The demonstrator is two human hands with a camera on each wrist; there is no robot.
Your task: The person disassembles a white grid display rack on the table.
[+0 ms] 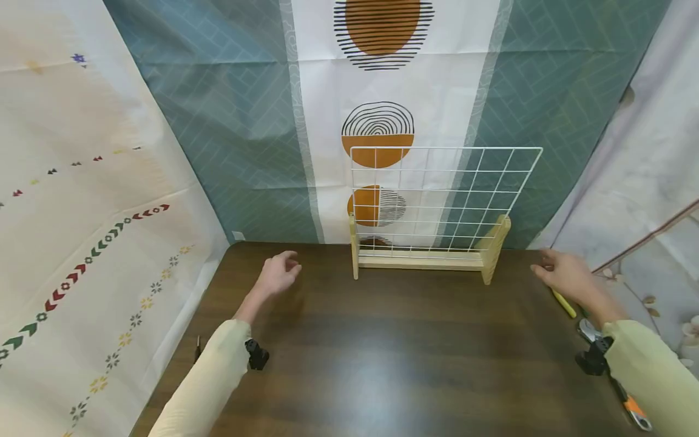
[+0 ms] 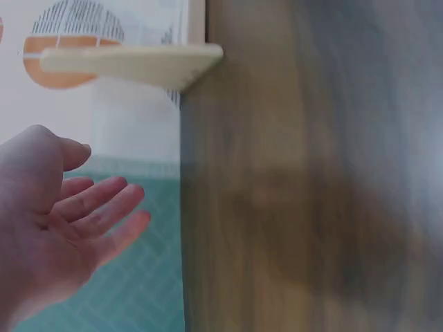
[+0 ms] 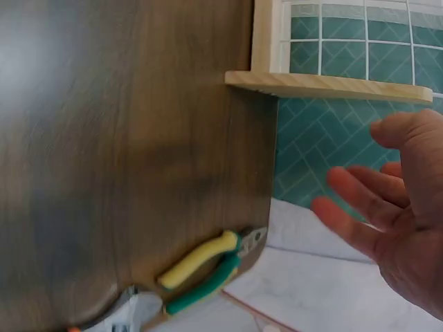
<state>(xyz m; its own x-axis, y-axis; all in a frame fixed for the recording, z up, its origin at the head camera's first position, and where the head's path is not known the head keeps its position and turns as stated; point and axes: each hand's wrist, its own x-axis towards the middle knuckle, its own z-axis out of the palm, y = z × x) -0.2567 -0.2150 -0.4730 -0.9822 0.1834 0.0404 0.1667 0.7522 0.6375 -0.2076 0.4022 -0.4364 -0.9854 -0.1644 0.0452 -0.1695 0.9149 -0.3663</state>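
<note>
A white wire grid [image 1: 437,200] stands upright in a pale wooden base [image 1: 420,261] at the back of the dark table. Left of it my left hand [image 1: 277,273] hovers over the table, fingers loosely bent and holding nothing. In the left wrist view its palm shows, a little apart from the wooden side piece [image 2: 131,62]. My right hand [image 1: 565,276] hovers to the right of the base, likewise holding nothing. The right wrist view shows its relaxed fingers near the other wooden side piece [image 3: 325,86].
Pliers [image 3: 208,270] with yellow and green handles lie at the table's right edge. Beside them is an adjustable wrench [image 1: 590,331], and an orange-handled tool end [image 1: 633,406] lies nearer. A thin dark tool [image 1: 198,349] lies by the left sleeve. Patterned cloths [image 1: 246,121] hang behind.
</note>
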